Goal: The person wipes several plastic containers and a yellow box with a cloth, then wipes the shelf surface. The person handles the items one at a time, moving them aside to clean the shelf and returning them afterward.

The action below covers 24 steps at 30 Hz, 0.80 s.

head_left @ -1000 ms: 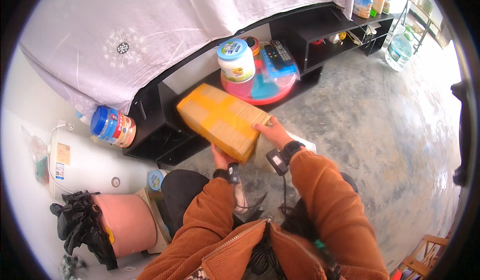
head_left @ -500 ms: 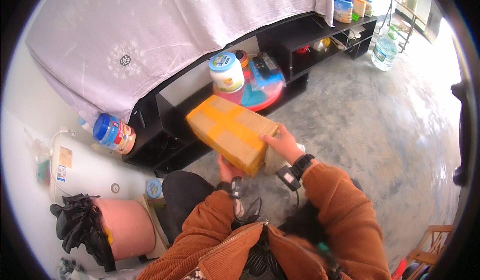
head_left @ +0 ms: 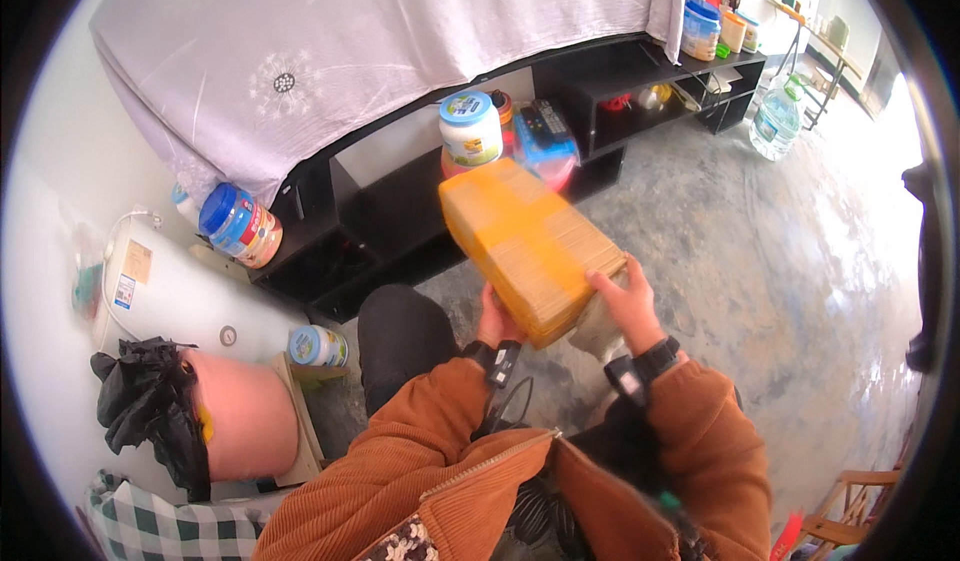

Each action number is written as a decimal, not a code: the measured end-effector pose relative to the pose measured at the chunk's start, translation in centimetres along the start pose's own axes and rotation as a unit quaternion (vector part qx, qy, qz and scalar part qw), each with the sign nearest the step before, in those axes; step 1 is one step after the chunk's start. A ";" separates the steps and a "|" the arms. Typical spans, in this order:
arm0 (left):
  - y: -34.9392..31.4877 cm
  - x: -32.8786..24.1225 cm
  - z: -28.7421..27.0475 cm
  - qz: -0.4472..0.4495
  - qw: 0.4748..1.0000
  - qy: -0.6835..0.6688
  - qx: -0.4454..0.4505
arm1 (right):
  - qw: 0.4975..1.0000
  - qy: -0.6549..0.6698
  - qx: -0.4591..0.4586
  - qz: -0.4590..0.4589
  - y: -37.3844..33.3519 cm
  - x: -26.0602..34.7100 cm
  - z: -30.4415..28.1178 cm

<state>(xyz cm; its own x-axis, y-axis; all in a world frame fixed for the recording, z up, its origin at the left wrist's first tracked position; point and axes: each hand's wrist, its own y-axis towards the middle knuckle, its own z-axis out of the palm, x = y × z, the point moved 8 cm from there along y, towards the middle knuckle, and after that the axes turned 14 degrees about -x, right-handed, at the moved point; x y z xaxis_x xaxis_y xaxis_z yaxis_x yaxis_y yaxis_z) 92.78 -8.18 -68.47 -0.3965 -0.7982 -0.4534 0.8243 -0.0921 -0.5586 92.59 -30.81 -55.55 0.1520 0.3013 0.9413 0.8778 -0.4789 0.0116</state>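
Observation:
Held up in front of me is a brown cardboard box [head_left: 530, 246] wrapped with yellow packing tape, tilted and slightly blurred. My left hand [head_left: 499, 319] supports its near left lower side, the fingers partly hidden beneath it. With my right hand [head_left: 630, 301] I grip the near right corner, the thumb on the top face. Behind the box, a white tub with a blue lid [head_left: 470, 131] stands on the low black TV stand [head_left: 380, 206]; beside the tub lie a black remote [head_left: 547, 121] and a blue packet. A pale object below my right hand is too covered to name.
Jars [head_left: 240, 226] stand at the stand's left end, with more containers [head_left: 701, 31] at its far right. A pink bin with a black bag [head_left: 245, 416] is at my left, near another tub [head_left: 318, 346]. A large water bottle [head_left: 777, 121] stands on the floor.
The box, with both hands still on it, has moved to the right in the picture and turned a little. The surroundings have shifted too, as the view has moved.

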 end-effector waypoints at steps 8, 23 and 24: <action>-0.4 3.2 2.1 -0.049 0.998 0.033 0.006 | 0.995 0.012 -0.065 0.069 -1.1 -2.2 -4.4; 1.3 7.9 3.2 -0.108 0.990 0.079 0.045 | 0.966 0.113 -0.098 0.213 -1.9 -8.2 -6.9; 1.6 8.1 2.9 -0.114 0.990 0.078 0.042 | 0.965 0.112 -0.096 0.216 -1.9 -8.5 -6.7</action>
<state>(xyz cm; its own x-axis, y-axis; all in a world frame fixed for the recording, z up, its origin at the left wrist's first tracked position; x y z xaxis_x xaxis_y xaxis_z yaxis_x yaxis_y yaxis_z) 92.07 -16.50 -71.08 -0.6284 -0.6502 -0.4270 0.7340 -0.3138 -0.6023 86.61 -37.97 -61.29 0.3630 -0.1363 0.9218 0.6518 -0.6698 -0.3557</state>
